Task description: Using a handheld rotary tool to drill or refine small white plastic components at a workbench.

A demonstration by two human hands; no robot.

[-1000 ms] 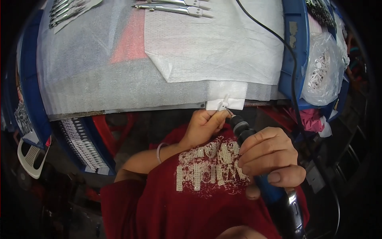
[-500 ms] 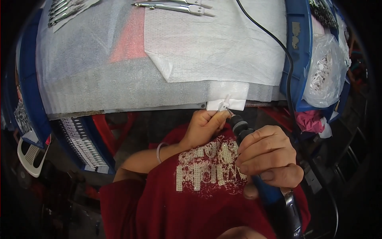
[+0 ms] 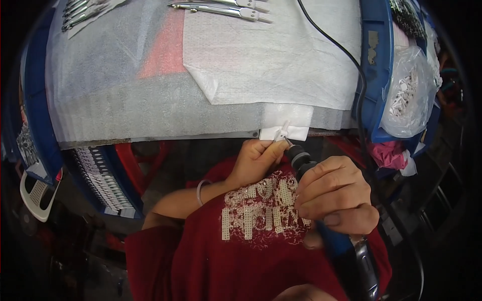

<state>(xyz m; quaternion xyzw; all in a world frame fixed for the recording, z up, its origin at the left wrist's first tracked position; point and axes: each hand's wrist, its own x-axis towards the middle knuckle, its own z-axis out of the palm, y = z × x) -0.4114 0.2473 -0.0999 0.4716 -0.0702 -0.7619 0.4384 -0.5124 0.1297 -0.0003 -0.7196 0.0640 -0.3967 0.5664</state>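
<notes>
My left hand (image 3: 255,161) is closed in a pinch at the near table edge, with a small white plastic piece (image 3: 282,134) between thumb and finger. That piece rests against a folded white pad (image 3: 287,114) hanging over the edge. Wrapped round a blue-and-black electric screwdriver (image 3: 303,161), my right hand (image 3: 337,195) keeps it slanted up to the left. The driver's thin tip reaches the white piece beside my left thumb; the exact contact is too small to make out. Farther back, metal drawing compasses (image 3: 223,10) with white heads lie on the sheet.
Pale foam sheet (image 3: 100,95) covers the table. At right, a blue bin (image 3: 376,95) adjoins a clear bag of small white parts (image 3: 405,95). A black cable (image 3: 362,75) runs down past the bin. Below left stands a tray of rowed metal parts (image 3: 103,180). More compasses (image 3: 83,12) lie far left.
My right hand and the screwdriver have shifted very slightly up and left. My left hand keeps its pinch on the white piece, nearly still.
</notes>
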